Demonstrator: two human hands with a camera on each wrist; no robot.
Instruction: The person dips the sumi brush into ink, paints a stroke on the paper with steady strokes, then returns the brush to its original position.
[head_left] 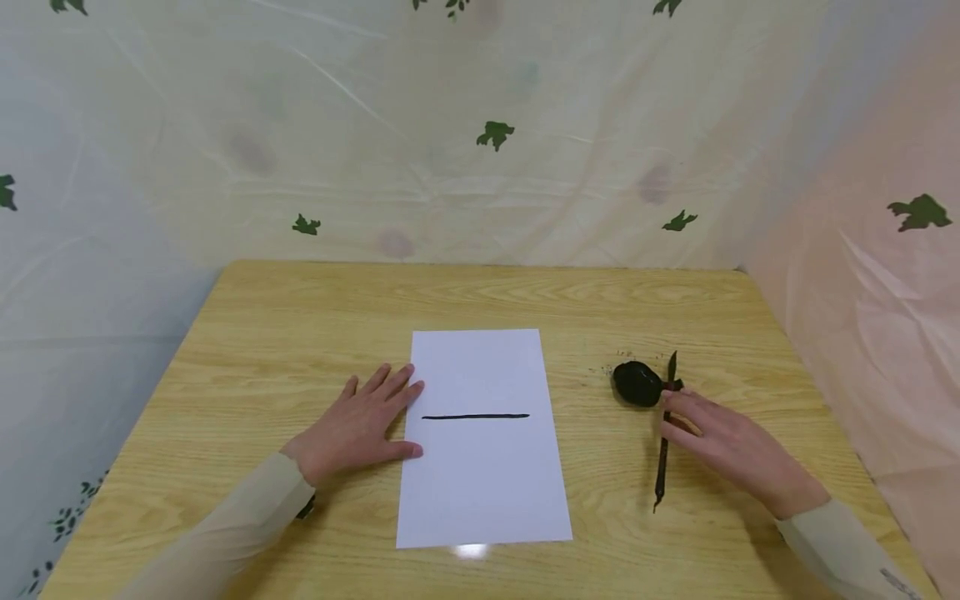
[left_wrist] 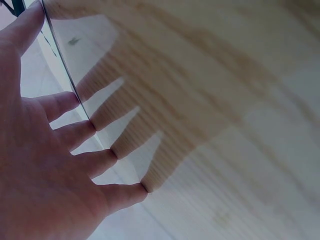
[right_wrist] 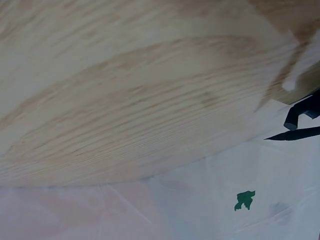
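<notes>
My left hand (head_left: 360,425) lies spread at the left edge of a white sheet of paper (head_left: 480,492), its fingertips and thumb on the paper. A single black horizontal stroke (head_left: 476,417) crosses the sheet's middle. In the left wrist view the left hand (left_wrist: 55,160) shows its fingers apart, mirrored in the glossy tabletop. My right hand (head_left: 735,446) pinches a dark writing brush (head_left: 663,467) by its handle. The brush's black tip (head_left: 672,363) points away, over the short stem of a black ink dish (head_left: 637,383). The right wrist view shows the brush tip (right_wrist: 292,134) beside that stem (right_wrist: 302,108).
The wood-grain table (head_left: 315,317) has a shiny surface. Small dark specks (head_left: 622,357) lie behind the ink dish. Pale cloth (head_left: 390,125) with green bird shapes hangs behind the table, and pinkish cloth (head_left: 885,333) hangs at the right.
</notes>
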